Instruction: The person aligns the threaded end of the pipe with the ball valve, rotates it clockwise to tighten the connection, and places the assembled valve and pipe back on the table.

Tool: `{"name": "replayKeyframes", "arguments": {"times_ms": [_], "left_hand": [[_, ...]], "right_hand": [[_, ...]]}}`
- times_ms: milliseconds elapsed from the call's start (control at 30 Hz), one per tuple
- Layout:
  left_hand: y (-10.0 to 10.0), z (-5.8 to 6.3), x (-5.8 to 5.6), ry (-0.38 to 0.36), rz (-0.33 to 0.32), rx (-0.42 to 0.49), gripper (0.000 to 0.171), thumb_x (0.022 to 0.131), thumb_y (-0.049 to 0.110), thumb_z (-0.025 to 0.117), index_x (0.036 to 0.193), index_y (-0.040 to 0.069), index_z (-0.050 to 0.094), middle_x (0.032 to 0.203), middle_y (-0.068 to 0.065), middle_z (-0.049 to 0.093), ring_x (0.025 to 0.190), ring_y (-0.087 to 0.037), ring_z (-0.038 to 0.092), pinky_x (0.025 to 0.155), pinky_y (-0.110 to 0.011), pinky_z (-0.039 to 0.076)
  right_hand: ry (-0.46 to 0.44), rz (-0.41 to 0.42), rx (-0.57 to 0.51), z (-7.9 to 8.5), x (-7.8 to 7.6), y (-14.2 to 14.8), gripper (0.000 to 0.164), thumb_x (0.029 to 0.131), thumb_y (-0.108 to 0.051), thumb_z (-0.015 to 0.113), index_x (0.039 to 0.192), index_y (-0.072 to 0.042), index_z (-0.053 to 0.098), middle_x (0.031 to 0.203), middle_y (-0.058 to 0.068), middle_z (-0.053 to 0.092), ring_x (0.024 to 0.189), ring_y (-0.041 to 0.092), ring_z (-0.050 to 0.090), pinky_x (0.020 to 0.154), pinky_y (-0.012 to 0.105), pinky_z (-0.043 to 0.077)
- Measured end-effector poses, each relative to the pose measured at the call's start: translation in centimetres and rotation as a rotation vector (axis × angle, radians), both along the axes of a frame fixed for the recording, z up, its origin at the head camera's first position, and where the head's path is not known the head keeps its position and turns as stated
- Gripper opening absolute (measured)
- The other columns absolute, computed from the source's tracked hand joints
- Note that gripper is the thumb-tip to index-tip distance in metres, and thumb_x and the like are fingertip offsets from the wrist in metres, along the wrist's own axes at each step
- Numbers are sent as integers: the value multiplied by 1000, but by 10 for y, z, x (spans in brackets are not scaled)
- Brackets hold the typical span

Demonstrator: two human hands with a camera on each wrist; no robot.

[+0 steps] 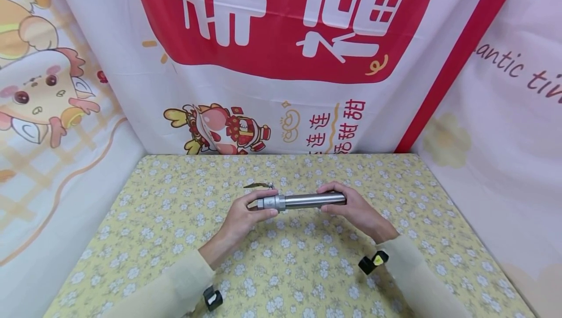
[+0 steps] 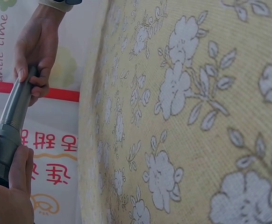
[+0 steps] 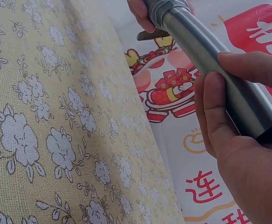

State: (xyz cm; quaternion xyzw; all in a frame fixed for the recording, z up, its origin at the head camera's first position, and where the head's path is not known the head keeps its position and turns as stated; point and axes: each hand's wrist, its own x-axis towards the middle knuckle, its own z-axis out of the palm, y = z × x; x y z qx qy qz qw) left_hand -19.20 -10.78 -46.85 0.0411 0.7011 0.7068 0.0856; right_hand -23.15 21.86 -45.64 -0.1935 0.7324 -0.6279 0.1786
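A metal ball valve [image 1: 271, 203] and a smooth steel pipe [image 1: 304, 201] are joined end to end in one line over the table. My left hand [image 1: 246, 213] grips the valve body, thumb on the near side and fingers on the far side. A brownish lever handle [image 1: 258, 185] sticks out from the valve's far side. Toward the pipe's other end, my right hand [image 1: 351, 207] holds it between thumb and fingers. In the right wrist view, threads show where the pipe [image 3: 206, 51] enters the valve, and its open end sits by the right palm.
A yellow floral cloth [image 1: 281, 269] covers the table under both hands. Printed fabric hangs behind it [image 1: 246, 76] and along both sides. Each sleeve carries a small black wrist device, one on the left [image 1: 212, 298] and one on the right [image 1: 373, 262].
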Motion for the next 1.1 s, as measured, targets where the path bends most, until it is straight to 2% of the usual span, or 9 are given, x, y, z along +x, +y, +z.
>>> {"name": "replayKeyframes", "arguments": {"times_ms": [333,667,1100], "left_hand": [[0,-1,0,-4,-1,9,49,92,12,89,139,19,77,152,-7,60,117,-24,69,92,-32,61],[-1,1,1,-24,0,18,49,91,11,89,138,20,77,151,-7,60,114,-23,72,94,-33,62],[0,0,1,-6,-11,13,50,92,10,88,140,15,75,151,-12,60,117,-23,70,94,-31,62]], "right_hand": [[-8,-10,1,-1,0,0,44,103,-16,78,142,-3,62,143,25,58,108,21,67,91,37,63],[-27,-16,2,0,0,-1,44,103,-17,78,143,-4,63,145,20,59,110,22,68,97,44,61],[-30,-22,7,-1,-1,0,41,105,-20,76,141,-5,66,140,21,63,110,21,75,103,56,59]]}}
